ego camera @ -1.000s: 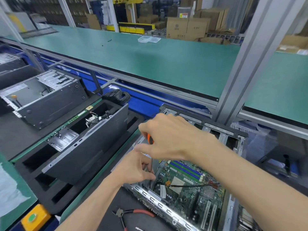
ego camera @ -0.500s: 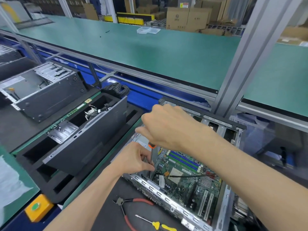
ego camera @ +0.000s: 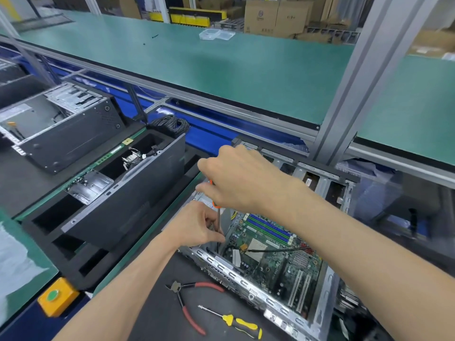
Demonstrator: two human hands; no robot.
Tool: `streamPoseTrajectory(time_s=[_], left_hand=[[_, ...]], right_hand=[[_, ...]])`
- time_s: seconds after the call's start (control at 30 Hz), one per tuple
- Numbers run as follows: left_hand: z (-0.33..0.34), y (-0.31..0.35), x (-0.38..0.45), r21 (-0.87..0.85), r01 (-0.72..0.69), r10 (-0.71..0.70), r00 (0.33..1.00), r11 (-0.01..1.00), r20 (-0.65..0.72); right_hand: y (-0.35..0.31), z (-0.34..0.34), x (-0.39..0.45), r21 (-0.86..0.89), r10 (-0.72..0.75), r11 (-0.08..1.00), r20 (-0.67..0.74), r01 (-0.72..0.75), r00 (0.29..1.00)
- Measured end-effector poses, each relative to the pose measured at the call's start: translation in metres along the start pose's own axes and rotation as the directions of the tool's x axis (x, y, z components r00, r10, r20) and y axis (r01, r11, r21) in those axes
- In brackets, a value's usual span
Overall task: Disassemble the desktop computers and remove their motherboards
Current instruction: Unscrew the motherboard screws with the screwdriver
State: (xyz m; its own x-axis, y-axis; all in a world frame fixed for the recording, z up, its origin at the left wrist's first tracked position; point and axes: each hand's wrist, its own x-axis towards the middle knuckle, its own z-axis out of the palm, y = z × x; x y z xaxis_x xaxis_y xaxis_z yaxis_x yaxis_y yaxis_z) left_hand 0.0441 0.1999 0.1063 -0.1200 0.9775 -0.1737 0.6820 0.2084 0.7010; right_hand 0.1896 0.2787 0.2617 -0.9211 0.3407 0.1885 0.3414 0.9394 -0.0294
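An open metal computer case [ego camera: 248, 283] lies on its side in front of me, with the green motherboard [ego camera: 275, 257] bare inside it. My right hand [ego camera: 243, 180] is closed over the orange handle of a screwdriver [ego camera: 218, 222] that stands upright, its shaft reaching down to the board's near-left corner. My left hand [ego camera: 197, 226] pinches the shaft low down, just above the case rim. A thin black cable [ego camera: 275, 249] crosses the board.
Red-handled cutters [ego camera: 189, 301] and a yellow-handled screwdriver [ego camera: 234, 322] lie on the black mat near me. A black foam tray [ego camera: 61, 239] holding a case panel sits to the left, another opened case [ego camera: 61, 129] farther left. A grey frame post [ego camera: 357, 77] rises behind.
The view has tilted down, bringing the cutters and yellow screwdriver into sight. Both hands stay on the upright screwdriver at the same corner of the board.
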Motion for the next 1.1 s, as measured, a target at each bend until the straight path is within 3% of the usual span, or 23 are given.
streamPoseTrajectory(time_s=[0.07,0.2,0.27,0.33,0.4,0.6,0.67,0.77,0.8,0.87,1.03,1.1], left_hand=[[-0.001,0.001,-0.001,0.002,0.003,-0.003,1.0,1.0,-0.006],[-0.002,0.003,-0.002,0.021,0.027,-0.027,1.0,0.999,-0.002],[-0.002,0.003,-0.002,0.013,0.037,-0.037,0.999,0.999,0.006],[-0.002,0.003,-0.001,0.007,0.031,-0.031,0.999,0.999,0.009],[-0.001,0.002,-0.001,0.007,0.019,-0.019,1.0,1.0,0.003],[0.0,-0.002,0.0,0.011,0.017,-0.017,1.0,1.0,-0.01],[0.001,-0.003,0.0,0.015,0.011,-0.011,1.0,1.0,-0.013],[0.001,-0.003,0.002,0.03,0.011,-0.01,1.0,1.0,-0.02],[0.001,-0.003,0.002,0.027,0.011,-0.01,1.0,1.0,-0.022],[0.001,-0.003,0.002,0.025,0.006,-0.005,1.0,1.0,-0.022],[0.0,-0.004,0.001,0.033,0.004,-0.004,1.0,0.999,-0.01],[0.001,-0.004,0.002,0.037,0.006,-0.006,1.0,0.999,-0.005]], right_hand=[[0.002,-0.001,0.003,0.145,-0.081,0.987,0.067,0.07,0.994],[0.013,-0.017,0.0,0.468,-0.173,0.883,0.24,0.042,0.955],[0.012,-0.014,-0.001,0.406,-0.093,0.914,0.195,0.006,0.976],[0.007,-0.008,-0.001,0.044,0.027,0.999,0.077,-0.031,0.997],[-0.001,-0.002,0.0,-0.072,0.013,0.997,-0.01,-0.014,1.0],[0.014,-0.014,0.001,0.412,-0.138,0.911,0.225,0.034,0.965],[0.016,-0.013,-0.002,0.397,-0.109,0.918,0.207,0.019,0.972],[0.014,-0.004,-0.001,0.012,0.039,0.999,0.057,-0.04,0.998],[0.012,-0.001,0.0,-0.039,0.045,0.998,0.018,-0.045,0.999],[0.009,0.001,0.003,0.038,-0.014,0.999,0.036,0.013,0.999],[0.017,-0.013,-0.002,0.47,-0.155,0.882,0.209,0.04,0.965],[0.015,-0.011,-0.004,0.393,-0.097,0.919,0.168,0.023,0.981]])
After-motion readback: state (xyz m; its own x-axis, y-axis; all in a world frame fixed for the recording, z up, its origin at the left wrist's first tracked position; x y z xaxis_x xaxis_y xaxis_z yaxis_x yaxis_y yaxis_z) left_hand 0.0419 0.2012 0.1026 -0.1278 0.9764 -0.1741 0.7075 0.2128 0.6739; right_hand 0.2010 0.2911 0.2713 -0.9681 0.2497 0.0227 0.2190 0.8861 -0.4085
